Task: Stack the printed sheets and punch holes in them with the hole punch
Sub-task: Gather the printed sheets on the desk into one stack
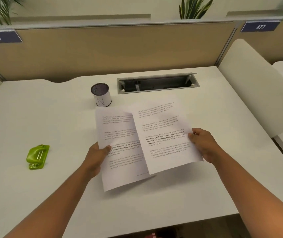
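Two printed sheets are held above the white desk (51, 117), partly overlapping. My left hand (97, 156) grips the left sheet (120, 152) at its left edge, thumb on top. At the right edge of the right sheet (163, 133), my right hand (201, 143) pinches the paper; this sheet lies over the left one. A green hole punch (37, 156) rests on the desk to the far left, apart from both hands.
A white cylinder with a dark mesh top (101, 97) stands just behind the sheets. An open cable tray (156, 83) is set into the desk at the back. Beige partition panels (120, 48) wall the desk; its front edge runs close below my forearms.
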### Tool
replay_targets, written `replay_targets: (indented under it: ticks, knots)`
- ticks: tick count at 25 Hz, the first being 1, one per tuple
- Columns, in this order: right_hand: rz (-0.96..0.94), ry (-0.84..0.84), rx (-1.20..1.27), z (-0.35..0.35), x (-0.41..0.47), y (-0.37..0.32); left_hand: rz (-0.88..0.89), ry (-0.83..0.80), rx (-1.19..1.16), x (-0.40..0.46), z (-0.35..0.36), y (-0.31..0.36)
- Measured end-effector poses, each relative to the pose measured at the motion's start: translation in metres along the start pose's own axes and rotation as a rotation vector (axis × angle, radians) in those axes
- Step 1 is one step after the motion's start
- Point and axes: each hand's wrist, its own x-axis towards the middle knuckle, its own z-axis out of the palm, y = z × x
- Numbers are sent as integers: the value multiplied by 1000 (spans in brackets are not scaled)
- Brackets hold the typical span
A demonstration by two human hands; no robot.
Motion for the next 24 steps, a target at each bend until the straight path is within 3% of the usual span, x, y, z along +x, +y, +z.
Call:
replay_targets:
  ticks: [8,14,19,24]
  knots:
    - [36,-279,281,58,-19,-19,86,-232,-89,-18,13,29]
    - [-31,-449,318,82,-35,-40,16,-110,-149,-21,12,39]
    - [-99,-402,303,102,-45,-46,144,-173,-211,-27,14,44]
    - [-344,-300,292,111,-57,-63,431,-49,-36,-33,19,54]
